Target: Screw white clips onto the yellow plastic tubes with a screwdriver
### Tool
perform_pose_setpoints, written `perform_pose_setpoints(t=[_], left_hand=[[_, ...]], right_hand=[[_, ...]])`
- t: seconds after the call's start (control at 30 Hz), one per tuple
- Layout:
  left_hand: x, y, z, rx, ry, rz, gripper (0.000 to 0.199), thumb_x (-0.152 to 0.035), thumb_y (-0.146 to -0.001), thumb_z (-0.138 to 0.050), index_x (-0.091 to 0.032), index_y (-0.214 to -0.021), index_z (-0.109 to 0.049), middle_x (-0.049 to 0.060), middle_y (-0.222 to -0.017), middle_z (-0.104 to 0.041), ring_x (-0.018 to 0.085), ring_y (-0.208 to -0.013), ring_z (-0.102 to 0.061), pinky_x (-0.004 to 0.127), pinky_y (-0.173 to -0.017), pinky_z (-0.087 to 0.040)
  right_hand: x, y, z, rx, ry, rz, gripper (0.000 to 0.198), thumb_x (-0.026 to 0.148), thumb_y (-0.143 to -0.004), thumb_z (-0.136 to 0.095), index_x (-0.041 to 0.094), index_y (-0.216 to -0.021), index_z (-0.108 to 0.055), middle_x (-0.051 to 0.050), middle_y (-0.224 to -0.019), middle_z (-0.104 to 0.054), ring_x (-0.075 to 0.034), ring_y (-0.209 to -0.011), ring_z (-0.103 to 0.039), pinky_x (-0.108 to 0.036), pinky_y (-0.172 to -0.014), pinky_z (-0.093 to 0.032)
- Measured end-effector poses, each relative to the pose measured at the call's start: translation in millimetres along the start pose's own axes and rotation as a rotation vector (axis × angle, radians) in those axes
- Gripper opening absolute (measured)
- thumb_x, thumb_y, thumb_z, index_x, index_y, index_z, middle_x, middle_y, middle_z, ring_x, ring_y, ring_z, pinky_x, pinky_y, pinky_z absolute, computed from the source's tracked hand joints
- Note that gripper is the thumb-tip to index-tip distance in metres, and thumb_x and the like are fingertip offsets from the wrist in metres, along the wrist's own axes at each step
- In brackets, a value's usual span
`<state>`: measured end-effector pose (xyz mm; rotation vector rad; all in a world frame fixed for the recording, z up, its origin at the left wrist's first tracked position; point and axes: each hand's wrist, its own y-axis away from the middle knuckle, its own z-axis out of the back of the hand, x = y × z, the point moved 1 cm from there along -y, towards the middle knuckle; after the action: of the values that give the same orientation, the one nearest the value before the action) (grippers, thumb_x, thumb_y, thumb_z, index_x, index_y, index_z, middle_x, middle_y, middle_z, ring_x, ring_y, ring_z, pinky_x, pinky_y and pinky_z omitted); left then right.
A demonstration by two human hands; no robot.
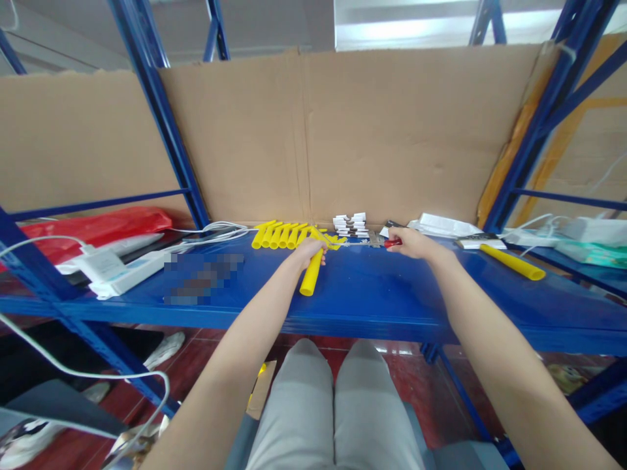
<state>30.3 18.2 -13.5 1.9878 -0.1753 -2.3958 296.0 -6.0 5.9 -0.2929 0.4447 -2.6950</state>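
Note:
My left hand point(312, 250) is closed around a yellow tube point(309, 279), whose round open end points toward me. To the right, my right hand point(413, 242) grips a red-handled tool point(392, 243). Its kind is too small to make out, though a metal part shows at its left. Several matching yellow tubes point(271, 235) lie side by side at the back, left of my left hand. Small yellow pieces point(337, 241) lie just beyond that hand. Behind them, between my hands, is a stack of white pieces with dark edges point(351, 225).
Another yellow tube point(513, 262) lies on the blue shelf point(372, 294) at right, near a white packet point(448, 226). At left are a white power strip point(130, 274), cables point(220, 230) and a red bag point(105, 225). Cardboard point(392, 130) stands behind; blue uprights point(169, 130) flank it.

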Motion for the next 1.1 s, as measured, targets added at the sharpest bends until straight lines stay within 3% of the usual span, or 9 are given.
perform_pose_setpoints(t=[1.1], left_hand=[[-0.9,7.2,-1.1,0.006,-0.032,0.009,0.018,-0.001,-0.072,-0.051,-0.016,-0.063,-0.048,-0.003,-0.047,-0.046,0.009,-0.040,-0.044,0.022,-0.043,-0.044]], right_hand=[[-2.0,0.3,-0.9,-0.013,0.009,0.000,0.013,0.019,-0.071,-0.058,0.023,-0.069,-0.045,-0.003,-0.073,-0.059,-0.017,-0.068,-0.052,-0.026,-0.059,-0.035]])
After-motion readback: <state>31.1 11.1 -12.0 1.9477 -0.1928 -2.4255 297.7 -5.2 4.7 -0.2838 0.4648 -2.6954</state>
